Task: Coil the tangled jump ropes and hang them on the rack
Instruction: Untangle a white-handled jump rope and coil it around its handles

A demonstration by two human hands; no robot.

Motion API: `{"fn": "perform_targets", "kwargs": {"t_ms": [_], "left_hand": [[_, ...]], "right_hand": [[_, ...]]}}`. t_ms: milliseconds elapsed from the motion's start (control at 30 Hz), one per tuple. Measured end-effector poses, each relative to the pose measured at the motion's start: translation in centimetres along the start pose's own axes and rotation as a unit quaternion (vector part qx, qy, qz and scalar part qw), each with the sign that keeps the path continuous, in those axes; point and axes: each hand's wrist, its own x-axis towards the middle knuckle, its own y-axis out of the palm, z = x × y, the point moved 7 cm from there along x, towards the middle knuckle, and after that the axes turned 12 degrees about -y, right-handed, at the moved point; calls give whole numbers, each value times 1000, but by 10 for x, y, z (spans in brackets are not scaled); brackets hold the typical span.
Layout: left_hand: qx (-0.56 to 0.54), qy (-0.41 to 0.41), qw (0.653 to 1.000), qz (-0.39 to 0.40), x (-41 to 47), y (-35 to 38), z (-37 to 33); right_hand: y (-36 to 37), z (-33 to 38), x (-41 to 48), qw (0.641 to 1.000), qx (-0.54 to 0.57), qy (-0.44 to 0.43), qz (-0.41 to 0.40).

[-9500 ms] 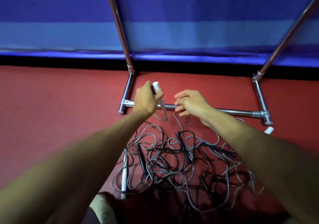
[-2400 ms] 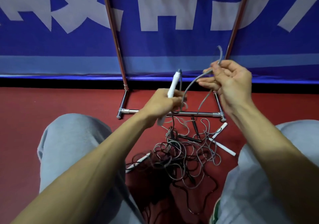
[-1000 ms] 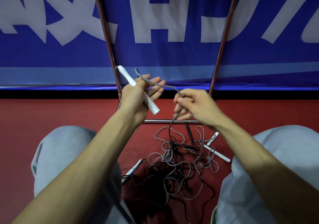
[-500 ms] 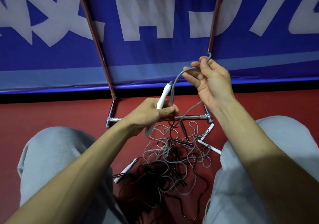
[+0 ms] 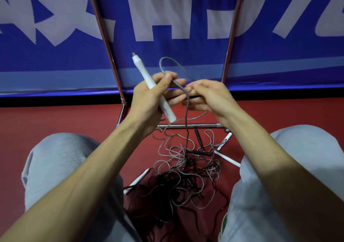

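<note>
Jump-rope handle (image 5: 142,70) gripped in left hand (image 5: 149,100) to anchor coil. Right hand (image 5: 208,96) pinches grey cord (image 5: 186,115), feeding a loop.

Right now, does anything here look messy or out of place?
Yes. The jump ropes lie in a knotted grey-and-black heap on the floor, not hung on the rack. The left hand grips a white handle; the right hand pinches a grey cord.
</note>
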Motion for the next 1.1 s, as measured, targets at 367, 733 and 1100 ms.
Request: {"fn": "perform_targets", "kwargs": {"t_ms": [367, 733, 1100], "left_hand": [[-301, 11, 953, 39, -1, -20, -28], [86, -102, 989, -72, 12, -23, 22], [259, -92, 958, 85, -4, 28, 61]], "right_hand": [[39, -26, -12, 873, -397, -71, 276], [8, 20, -5, 994, -50, -100, 4], [-50, 45, -4, 928, 320, -96, -162]]}}
